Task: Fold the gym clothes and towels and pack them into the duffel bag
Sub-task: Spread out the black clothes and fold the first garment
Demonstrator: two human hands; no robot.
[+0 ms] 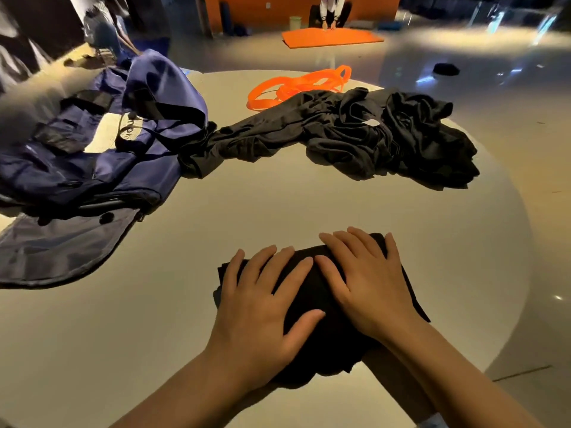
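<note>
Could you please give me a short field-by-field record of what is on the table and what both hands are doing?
surface: round pale table
left hand: flat, pressing the folded black garment
right hand: flat on the same garment
unfolded: pile of black clothes, far right
duffel bag: blue, far left, lying slack
other: orange resistance bands behind the pile
packed: nothing visibly in the bag

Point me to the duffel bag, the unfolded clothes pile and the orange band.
duffel bag (92,156): head view, blue side panel.
unfolded clothes pile (355,134): head view, crumpled middle.
orange band (296,84): head view, loops' middle.
</note>
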